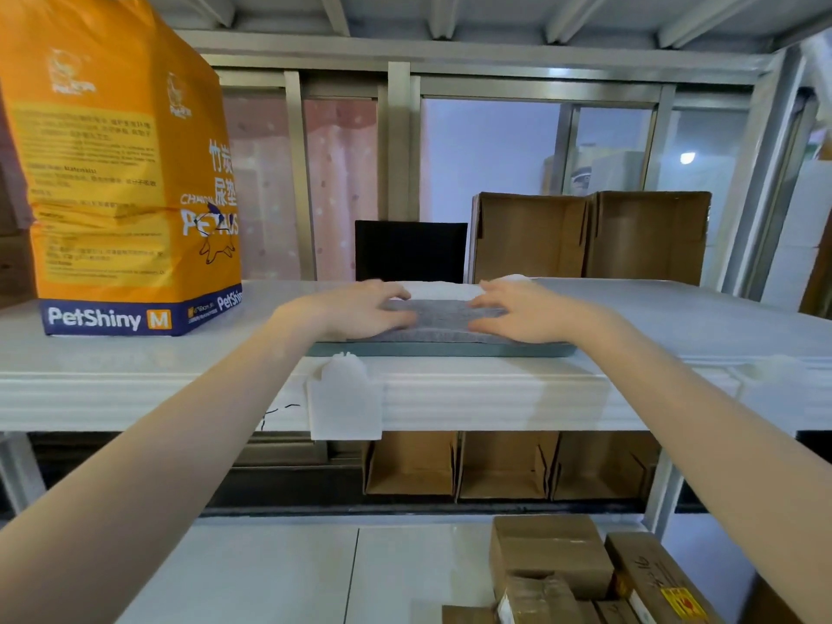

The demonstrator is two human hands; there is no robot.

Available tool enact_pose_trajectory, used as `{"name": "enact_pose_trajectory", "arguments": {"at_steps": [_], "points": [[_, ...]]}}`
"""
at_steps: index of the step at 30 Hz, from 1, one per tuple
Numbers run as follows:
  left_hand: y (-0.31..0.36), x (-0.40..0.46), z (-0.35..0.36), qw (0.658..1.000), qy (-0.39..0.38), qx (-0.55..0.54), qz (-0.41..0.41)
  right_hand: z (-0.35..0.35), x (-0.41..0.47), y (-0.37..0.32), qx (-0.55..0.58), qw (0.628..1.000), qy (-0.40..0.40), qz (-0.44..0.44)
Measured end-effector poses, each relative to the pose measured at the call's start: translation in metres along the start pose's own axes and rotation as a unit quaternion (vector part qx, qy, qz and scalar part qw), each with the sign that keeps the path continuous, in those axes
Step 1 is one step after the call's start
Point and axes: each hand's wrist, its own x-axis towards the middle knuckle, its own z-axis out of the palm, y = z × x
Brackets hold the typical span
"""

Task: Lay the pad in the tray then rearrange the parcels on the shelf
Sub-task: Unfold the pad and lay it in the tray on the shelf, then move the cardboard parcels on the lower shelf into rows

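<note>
A grey pad (443, 318) with a white edge lies in a shallow grey-green tray (443, 349) on the white shelf (450, 389), at the middle of the view. My left hand (360, 308) rests on the pad's left end, fingers spread and curled on its surface. My right hand (517, 313) rests on the pad's right end in the same way. Brown taped parcels (553, 560) lie at the bottom right, on a lower white surface.
A tall orange PetShiny pad bag (121, 173) stands on the shelf at left. Two open cardboard boxes (590, 236) and a black box (410, 250) stand behind the tray. More open boxes (508, 463) sit on the level below. A white tag (345, 400) hangs off the shelf edge.
</note>
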Motion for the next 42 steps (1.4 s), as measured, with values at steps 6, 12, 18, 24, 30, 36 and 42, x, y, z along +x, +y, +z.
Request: {"name": "enact_pose_trajectory", "arguments": {"at_steps": [6,12,18,24,30,36,42], "points": [[0.000,0.002,0.010,0.986,-0.117,-0.108,-0.049,0.007,0.001,-0.002,0.099,0.983,-0.149,0.033],[0.003,-0.003,0.010,0.994,-0.025,-0.101,-0.020,0.010,-0.003,0.000,0.119,0.992,-0.044,0.025],[0.012,-0.010,0.008,0.988,0.112,-0.106,0.032,0.012,-0.017,0.003,0.081,0.985,0.153,-0.009],[0.039,-0.025,0.011,0.975,0.192,-0.073,0.084,0.009,-0.048,0.001,0.075,0.982,0.172,-0.034],[0.062,-0.053,0.034,0.962,0.245,-0.060,0.104,0.013,-0.096,-0.003,0.054,0.977,0.205,-0.036],[0.074,-0.087,0.058,0.957,0.248,-0.077,0.127,0.024,-0.141,-0.018,0.050,0.977,0.209,-0.011],[0.078,-0.128,0.100,0.953,0.234,-0.103,0.162,0.054,-0.182,-0.041,0.053,0.980,0.189,0.015]]}}
